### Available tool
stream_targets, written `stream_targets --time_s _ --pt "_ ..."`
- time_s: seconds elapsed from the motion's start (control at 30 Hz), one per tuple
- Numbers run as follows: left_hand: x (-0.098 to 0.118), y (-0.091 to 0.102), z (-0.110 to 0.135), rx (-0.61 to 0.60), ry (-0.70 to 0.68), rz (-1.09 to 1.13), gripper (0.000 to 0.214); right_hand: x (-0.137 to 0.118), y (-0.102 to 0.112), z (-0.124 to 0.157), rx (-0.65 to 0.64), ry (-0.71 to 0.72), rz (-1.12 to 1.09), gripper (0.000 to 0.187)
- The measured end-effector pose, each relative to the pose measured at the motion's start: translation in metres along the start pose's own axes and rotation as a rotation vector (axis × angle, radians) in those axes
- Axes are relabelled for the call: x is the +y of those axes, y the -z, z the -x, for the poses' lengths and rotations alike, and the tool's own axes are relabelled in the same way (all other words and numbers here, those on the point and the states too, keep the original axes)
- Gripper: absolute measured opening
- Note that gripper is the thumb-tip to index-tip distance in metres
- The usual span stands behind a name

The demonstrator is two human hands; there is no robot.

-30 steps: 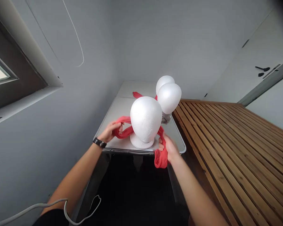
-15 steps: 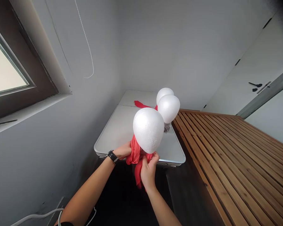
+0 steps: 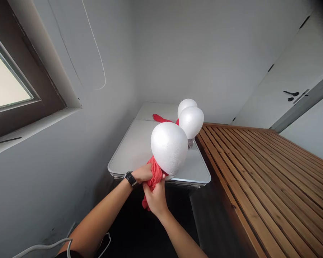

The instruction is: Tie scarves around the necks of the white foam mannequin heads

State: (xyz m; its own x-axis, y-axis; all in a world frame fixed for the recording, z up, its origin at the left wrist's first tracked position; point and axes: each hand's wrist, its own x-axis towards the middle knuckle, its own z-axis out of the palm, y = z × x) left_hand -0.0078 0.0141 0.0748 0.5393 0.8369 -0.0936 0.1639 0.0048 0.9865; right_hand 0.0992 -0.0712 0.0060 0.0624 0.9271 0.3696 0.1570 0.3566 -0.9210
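A white foam mannequin head (image 3: 169,147) stands at the near edge of the white table, its crown toward me. Red cloth, like a scarf (image 3: 155,173), is wrapped about its neck, and one end hangs below the table edge. My left hand (image 3: 144,172), a black-strapped watch on the wrist, is closed on the cloth at the left of the neck; its fingertips are hidden in the folds. Just below and right of it, my right hand (image 3: 156,197) grips the same cloth, thumb on the left and fingers on the right.
Two more white foam heads (image 3: 191,122) stand farther back on the table (image 3: 131,143), with another red cloth (image 3: 161,118) behind. A slatted wooden bench or bed frame (image 3: 258,172) runs along the right. A window (image 3: 10,71) is at the left, above white cables (image 3: 43,247).
My right hand has moved left, from under the front of the foam head to beside my left hand. The hanging scarf end has shifted left with it. My left hand has barely moved.
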Motion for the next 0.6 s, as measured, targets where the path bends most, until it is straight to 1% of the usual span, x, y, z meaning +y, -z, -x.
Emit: stream_targets --time_s 0.03,0.1,0.2,0.27,0.33,0.43,0.5,0.53,0.6 --pt "0.0 0.001 -0.001 -0.031 0.005 -0.026 0.038 -0.001 -0.001 -0.001 -0.001 -0.012 -0.014 0.066" --pt "0.001 0.001 -0.003 -0.053 0.006 -0.07 0.036 -0.002 -0.003 -0.004 -0.015 -0.042 -0.046 0.061" --pt "0.006 -0.007 -0.006 -0.015 0.013 -0.086 0.034 -0.001 -0.003 -0.006 -0.036 -0.091 -0.08 0.051" --pt "0.006 -0.015 -0.008 0.005 0.036 -0.015 0.026 -0.001 -0.001 -0.005 -0.013 -0.11 -0.062 0.052" --pt "0.003 -0.02 -0.011 0.016 0.085 0.117 0.023 0.0 0.005 0.0 0.016 -0.116 0.008 0.055" --pt "-0.005 -0.021 -0.015 0.086 0.191 0.26 0.023 0.004 0.019 0.011 0.068 -0.149 0.171 0.047" --pt "-0.008 -0.019 -0.019 0.146 0.229 0.258 0.016 0.009 0.029 0.019 0.125 -0.184 0.251 0.044" --pt "-0.009 -0.017 -0.021 0.159 0.23 0.232 0.013 0.011 0.033 0.022 0.151 -0.2 0.274 0.045" --pt "-0.006 -0.014 -0.024 0.164 0.205 0.141 0.014 0.017 0.041 0.025 0.177 -0.23 0.301 0.048"
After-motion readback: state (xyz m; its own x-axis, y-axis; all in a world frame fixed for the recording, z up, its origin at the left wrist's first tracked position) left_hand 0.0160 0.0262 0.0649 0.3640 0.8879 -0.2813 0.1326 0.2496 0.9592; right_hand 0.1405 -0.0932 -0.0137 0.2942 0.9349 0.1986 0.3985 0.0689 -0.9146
